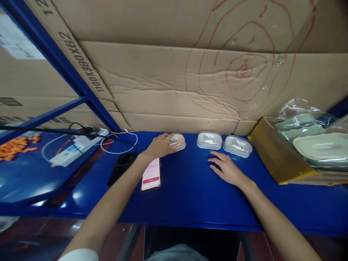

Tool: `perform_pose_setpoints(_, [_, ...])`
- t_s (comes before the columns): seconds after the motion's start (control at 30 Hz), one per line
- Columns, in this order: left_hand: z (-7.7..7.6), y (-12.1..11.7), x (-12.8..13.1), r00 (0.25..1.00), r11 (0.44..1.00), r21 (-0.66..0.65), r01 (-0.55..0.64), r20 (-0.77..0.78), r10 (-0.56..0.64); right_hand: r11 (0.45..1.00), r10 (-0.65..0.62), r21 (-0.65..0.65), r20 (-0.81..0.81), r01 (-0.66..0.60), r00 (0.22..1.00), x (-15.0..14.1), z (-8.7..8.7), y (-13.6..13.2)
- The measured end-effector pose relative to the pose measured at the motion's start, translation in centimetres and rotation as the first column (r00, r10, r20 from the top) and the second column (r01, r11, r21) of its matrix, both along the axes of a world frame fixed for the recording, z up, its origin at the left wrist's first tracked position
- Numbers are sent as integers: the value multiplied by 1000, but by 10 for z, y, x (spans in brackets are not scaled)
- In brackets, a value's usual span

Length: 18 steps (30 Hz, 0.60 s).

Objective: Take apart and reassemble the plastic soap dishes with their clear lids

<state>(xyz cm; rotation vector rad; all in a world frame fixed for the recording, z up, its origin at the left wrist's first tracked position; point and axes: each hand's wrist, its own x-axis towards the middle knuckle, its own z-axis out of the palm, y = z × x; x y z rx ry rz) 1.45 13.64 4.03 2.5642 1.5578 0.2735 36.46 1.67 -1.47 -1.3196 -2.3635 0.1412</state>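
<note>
My left hand (160,145) reaches to the back of the blue shelf (190,195) and rests against a pinkish lidded container (177,141), fingers curled around its left side. Two clear lidded containers (209,140) (237,145) stand in a row to its right. My right hand (227,167) lies flat on the shelf just in front of those two, fingers spread, holding nothing. A phone with a lit timer screen (151,174) lies beneath my left wrist.
A dark phone (121,167) lies left of the lit one. A white power strip with cables (73,149) sits at the left. A yellow tray (280,159) with bagged green and cream lids stands at the right. Cardboard lines the back. Orange pieces (16,146) lie far left.
</note>
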Motion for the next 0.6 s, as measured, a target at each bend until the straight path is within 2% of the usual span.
perform_pose_setpoints(0.13, [1,-28,10,993,988,-100,117,21,-116,999,35,5,-12,-35,999,-7,8,-6])
perform_pose_setpoints(0.2, [7,-43,13,986,976,-141,163,41,-159,998,59,14,-21,-59,998,-14,15,-11])
perform_pose_setpoints(0.27, [15,-47,15,985,971,-163,172,61,-164,997,76,19,-27,-76,997,-20,22,-16])
perform_pose_setpoints(0.33, [21,-38,16,989,977,-158,140,71,-131,996,92,21,-26,-91,995,-26,28,-20])
perform_pose_setpoints(0.43, [23,-8,16,995,987,-136,89,56,-82,993,118,22,-22,-118,993,-30,30,-23])
perform_pose_setpoints(0.6, [2,32,21,995,985,-137,103,7,-103,991,132,13,7,-132,991,-30,28,-23])
